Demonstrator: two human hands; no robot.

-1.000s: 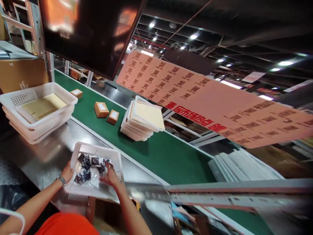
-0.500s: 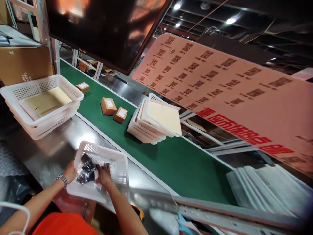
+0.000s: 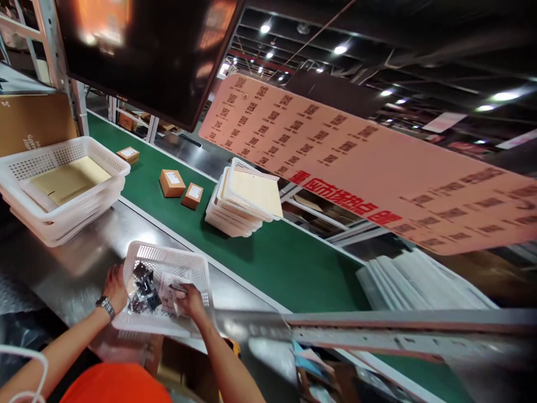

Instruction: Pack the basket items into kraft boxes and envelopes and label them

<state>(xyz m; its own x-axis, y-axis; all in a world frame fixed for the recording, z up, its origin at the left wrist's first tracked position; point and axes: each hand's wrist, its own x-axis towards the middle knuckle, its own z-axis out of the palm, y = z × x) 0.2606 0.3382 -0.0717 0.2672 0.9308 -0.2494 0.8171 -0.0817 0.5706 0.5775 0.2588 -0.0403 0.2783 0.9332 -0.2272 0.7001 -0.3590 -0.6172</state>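
Note:
A small white perforated basket (image 3: 191, 267) sits on the steel worktop near me. Inside lie clear plastic bags with dark items (image 3: 143, 288) and a white printed packet (image 3: 170, 291). My left hand (image 3: 114, 286), with a wristwatch, rests on the basket's left rim with its fingers curled over it. My right hand (image 3: 191, 299) reaches into the basket and pinches the white packet at its right edge.
A stack of white baskets (image 3: 62, 210) with a tan envelope stands at the left. On the green conveyor belt (image 3: 277, 263) lie three small cardboard boxes (image 3: 172, 183) and another basket stack (image 3: 241, 204). A dark monitor and a pink code sheet (image 3: 356, 173) hang overhead.
My right hand has shifted from the dark bagged items to the white packet, now showing in the basket. The left hand stays on the rim. The camera has swayed.

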